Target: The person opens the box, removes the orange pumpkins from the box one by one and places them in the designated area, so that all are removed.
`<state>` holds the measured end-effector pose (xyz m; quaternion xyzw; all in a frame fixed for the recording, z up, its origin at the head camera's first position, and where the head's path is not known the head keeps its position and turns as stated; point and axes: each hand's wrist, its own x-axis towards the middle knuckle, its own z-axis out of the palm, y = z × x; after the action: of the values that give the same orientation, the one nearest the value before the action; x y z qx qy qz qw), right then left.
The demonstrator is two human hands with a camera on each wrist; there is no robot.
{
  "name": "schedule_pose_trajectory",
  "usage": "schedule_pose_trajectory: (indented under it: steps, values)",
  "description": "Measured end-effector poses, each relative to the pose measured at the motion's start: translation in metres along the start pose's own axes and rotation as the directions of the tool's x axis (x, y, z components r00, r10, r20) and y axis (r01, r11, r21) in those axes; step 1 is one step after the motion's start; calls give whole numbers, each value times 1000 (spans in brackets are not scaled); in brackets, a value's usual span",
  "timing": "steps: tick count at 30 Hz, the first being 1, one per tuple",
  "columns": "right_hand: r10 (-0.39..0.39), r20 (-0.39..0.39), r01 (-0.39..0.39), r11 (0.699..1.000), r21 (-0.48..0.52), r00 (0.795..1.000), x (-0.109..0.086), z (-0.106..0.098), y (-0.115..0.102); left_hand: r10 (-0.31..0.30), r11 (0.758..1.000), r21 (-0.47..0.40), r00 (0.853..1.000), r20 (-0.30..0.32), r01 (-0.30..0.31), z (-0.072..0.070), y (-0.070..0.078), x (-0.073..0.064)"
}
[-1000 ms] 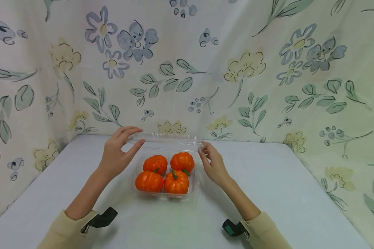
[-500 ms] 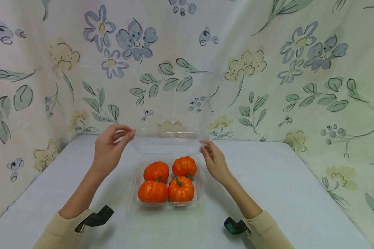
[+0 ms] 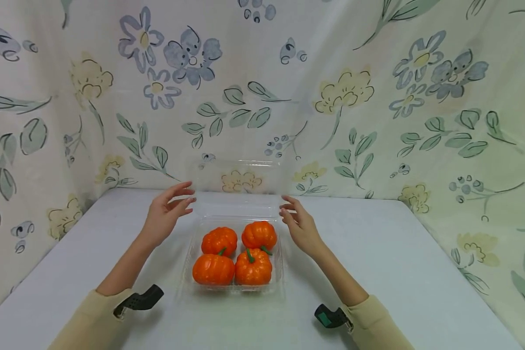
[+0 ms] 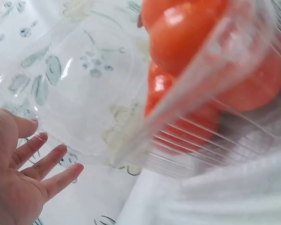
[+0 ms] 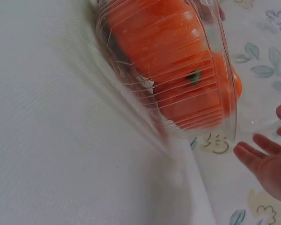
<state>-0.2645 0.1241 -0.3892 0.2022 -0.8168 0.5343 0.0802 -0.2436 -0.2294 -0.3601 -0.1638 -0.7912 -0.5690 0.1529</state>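
Observation:
Several small orange pumpkins (image 3: 213,270) with green stems sit in a clear ribbed plastic clamshell box (image 3: 188,265) at the middle of the table. Behind them the box's clear lid (image 3: 240,167) stands raised, joined along the back edge and hard to see against the cloth. My left hand (image 3: 165,216) is beside the lid's left edge, fingers loosely bent with nothing held. On the other side my right hand (image 3: 301,227) is near the lid's right edge, fingers loose and apart. Through the ribbed wall (image 5: 196,93) the right wrist view shows the pumpkins. Whether fingertips touch the lid is hard to tell.
The box rests on a white-covered table (image 3: 398,272). A cloth printed with flowers and leaves (image 3: 358,43) hangs behind and around it. Small dark devices (image 3: 330,317) are attached at both sleeve cuffs.
The lid has swung up and back to stand upright behind the box. Both hands have let go of it; my left hand moved out, then slightly back in. The box appears slightly nearer.

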Motion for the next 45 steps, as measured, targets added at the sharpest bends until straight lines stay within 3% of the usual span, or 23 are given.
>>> schedule_pose_trajectory:
  steps: [7, 15, 22, 37, 45]
  values:
    - [70, 51, -73, 995, 61, 996, -2, 2, 2, -66, 997, -40, 994, 84, 70, 1, -13, 0]
    - [188, 106, -200, 973, 116, 976, -2, 6, 4, -148, 978, -123, 972, 180, 171, -2, -19, -1]
    - [217, 141, -238, 959, 152, 966, -4, 7, 8, -189, 963, -138, 949, 254, 229, -1, -28, 1]
    - [292, 207, -331, 924, 189, 934, -8, 4, 8, -229, 945, -145, 910, 346, 293, -1, -33, -2]
    - [333, 220, -376, 906, 193, 917, -7, 3, 8, -272, 933, -130, 896, 352, 334, 0, -34, -3]
